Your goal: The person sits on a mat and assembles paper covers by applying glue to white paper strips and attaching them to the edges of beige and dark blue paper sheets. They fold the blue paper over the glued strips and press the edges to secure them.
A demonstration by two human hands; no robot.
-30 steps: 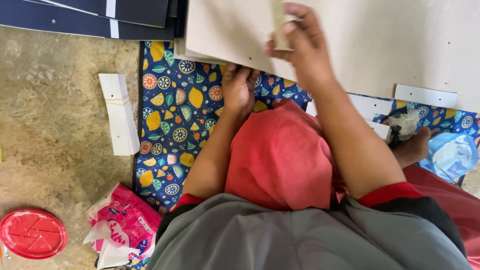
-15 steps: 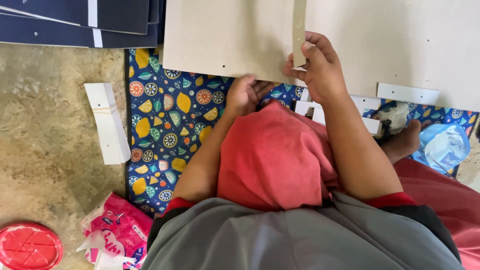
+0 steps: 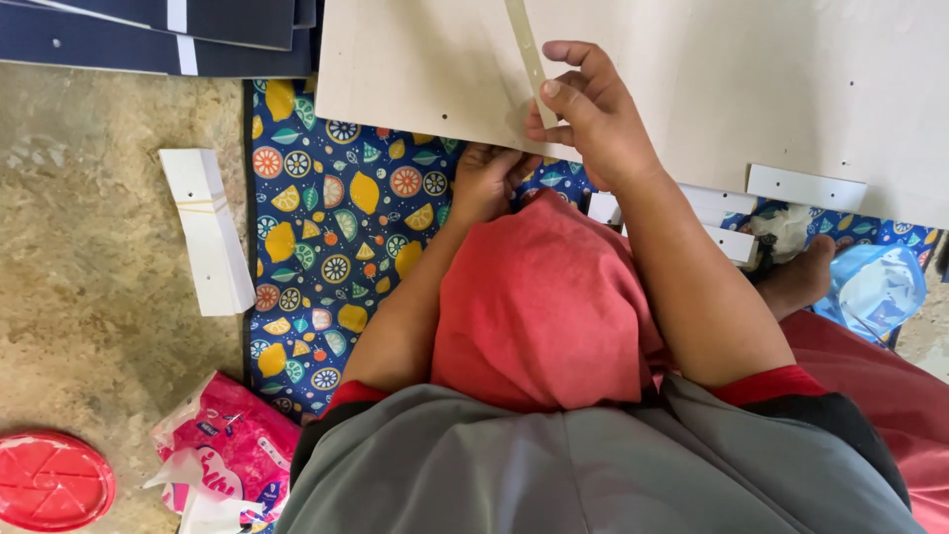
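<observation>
Both hands are working at the upper centre: the right hand (image 3: pixel 593 119) is pinching a thin pale strip (image 3: pixel 526 54) on the large beige board (image 3: pixel 712 89); the left hand (image 3: pixel 486 183) is gripping the board's lower edge.

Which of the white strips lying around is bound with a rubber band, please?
The white strip bundle lying on the bare floor left of the patterned mat; the others lie by the board, unbanded.

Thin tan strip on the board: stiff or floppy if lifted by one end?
Likely flexible: the tan strip is long, narrow and thin. Probably very light; the right hand pinches it with fingers only. It lies flat on the board, so unlikely to roll.
</observation>
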